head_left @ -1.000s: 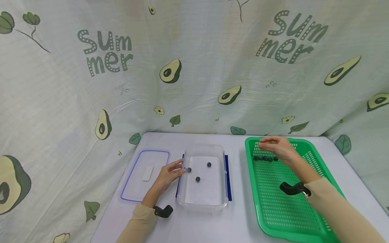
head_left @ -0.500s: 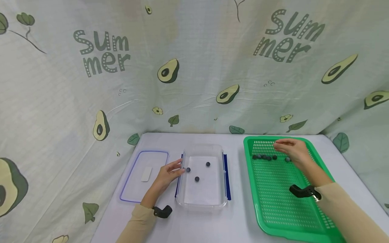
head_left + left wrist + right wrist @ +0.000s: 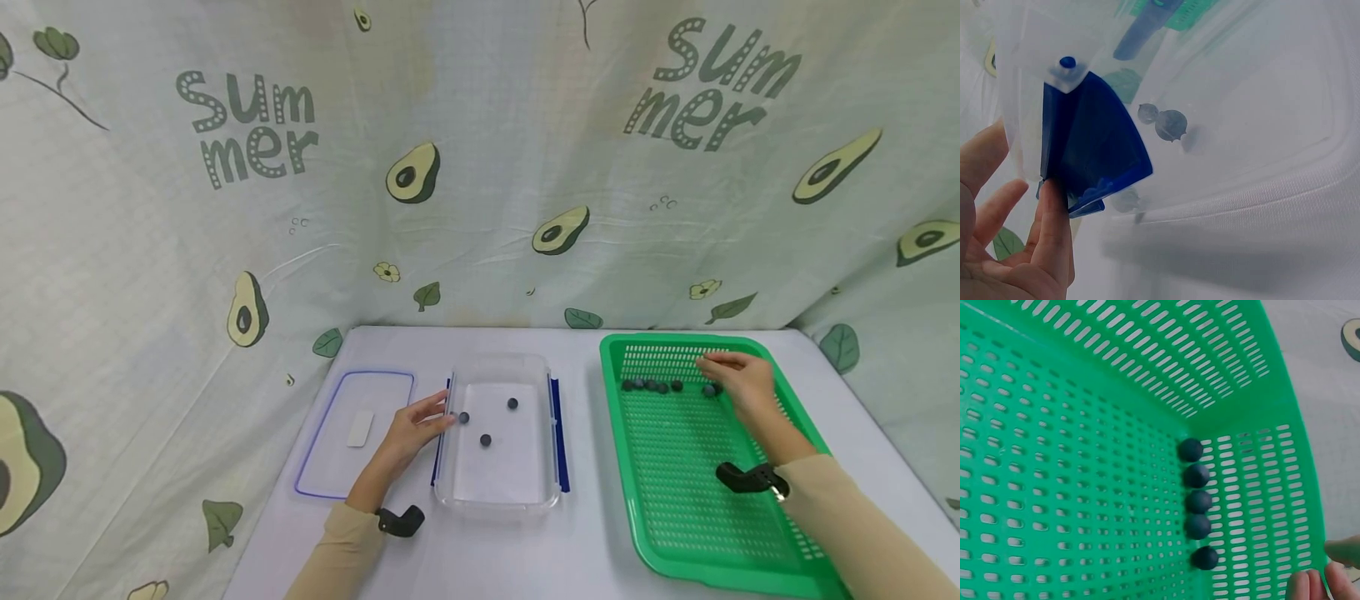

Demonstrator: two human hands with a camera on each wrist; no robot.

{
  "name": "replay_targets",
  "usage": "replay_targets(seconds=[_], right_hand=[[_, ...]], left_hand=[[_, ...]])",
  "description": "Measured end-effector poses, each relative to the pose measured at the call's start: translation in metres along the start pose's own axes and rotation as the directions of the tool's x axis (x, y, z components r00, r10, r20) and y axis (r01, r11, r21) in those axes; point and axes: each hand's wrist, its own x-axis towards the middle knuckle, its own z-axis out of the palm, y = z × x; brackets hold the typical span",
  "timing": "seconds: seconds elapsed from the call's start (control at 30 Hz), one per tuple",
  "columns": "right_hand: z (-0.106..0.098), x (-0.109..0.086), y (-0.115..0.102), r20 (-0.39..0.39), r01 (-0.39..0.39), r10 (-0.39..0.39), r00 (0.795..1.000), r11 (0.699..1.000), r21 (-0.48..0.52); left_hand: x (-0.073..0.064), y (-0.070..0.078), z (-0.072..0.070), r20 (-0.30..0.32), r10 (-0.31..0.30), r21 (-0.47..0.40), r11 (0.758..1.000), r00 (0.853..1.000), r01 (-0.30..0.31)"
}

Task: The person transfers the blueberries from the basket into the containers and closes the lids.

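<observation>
Beige-sleeved, the right hand point(image 3: 741, 386) hovers above the far right part of the green perforated plastic basket point(image 3: 697, 508), fingers loosely bent and grasping nothing visible; small round dark-blue berries point(image 3: 1197, 501) lie along the basket's far wall. The left hand point(image 3: 411, 432), fingers spread, touches the dark-blue plastic latch point(image 3: 1097, 140) of the clear rectangular plastic box point(image 3: 498, 507), which contains three similar berries point(image 3: 485, 440); a clear, blue-rimmed plastic lid point(image 3: 333, 450) lies flat beside it.

ten dark berries point(image 3: 486, 440) visible, one clear box point(image 3: 517, 475), one lid point(image 3: 348, 454), one green basket point(image 3: 697, 500)
</observation>
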Motion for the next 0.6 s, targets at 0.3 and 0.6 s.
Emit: replay_targets(seconds=[0.3,0.6], right_hand=[[0.003,0.002,0.016,-0.181,-0.041,-0.012,0.983,0.957,-0.289],[0.003,0.007,0.033,-0.255,-0.049,-0.088,0.963,0.873,-0.486]], left_hand=[[0.000,0.001,0.000,-0.004,0.007,0.005,1.000,1.000,-0.007],[0.000,-0.002,0.001,0.000,0.010,-0.008,1.000,1.000,-0.010]])
